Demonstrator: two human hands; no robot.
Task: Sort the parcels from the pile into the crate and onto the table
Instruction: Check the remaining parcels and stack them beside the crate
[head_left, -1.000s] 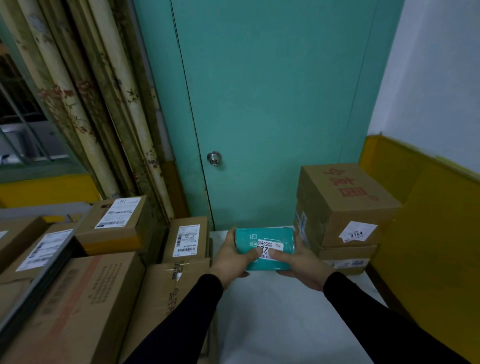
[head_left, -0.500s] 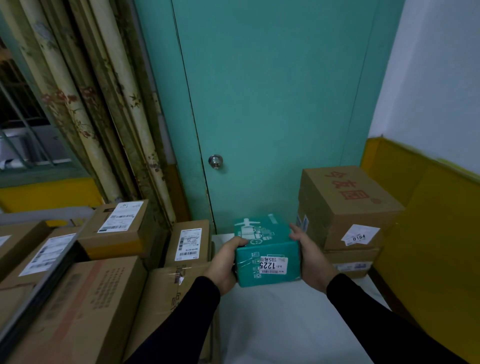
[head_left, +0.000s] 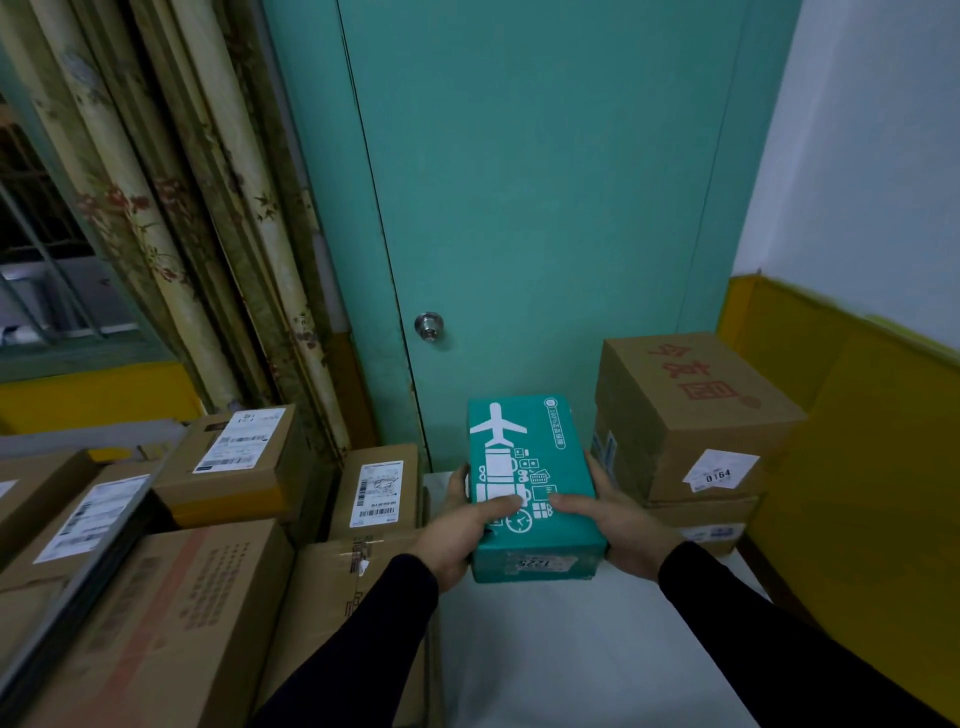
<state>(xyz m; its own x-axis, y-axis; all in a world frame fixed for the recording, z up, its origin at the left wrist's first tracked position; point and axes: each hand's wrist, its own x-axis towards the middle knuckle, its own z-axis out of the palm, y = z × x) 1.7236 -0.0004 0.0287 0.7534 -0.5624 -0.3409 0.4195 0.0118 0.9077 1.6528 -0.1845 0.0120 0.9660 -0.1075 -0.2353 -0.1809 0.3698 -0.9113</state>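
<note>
Head view | left hand (head_left: 457, 535) and right hand (head_left: 618, 525) grip teal box (head_left: 530, 483) | long axis points away, over desk (head_left: 597, 649) far edge

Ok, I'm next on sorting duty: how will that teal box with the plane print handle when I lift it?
The teal box probably stays stiff: its edges look straight under the left hand and right hand. Likely light for its size, since both hands hold it clear of the white table by the near end. Flat faces, so it shouldn't roll.
</note>
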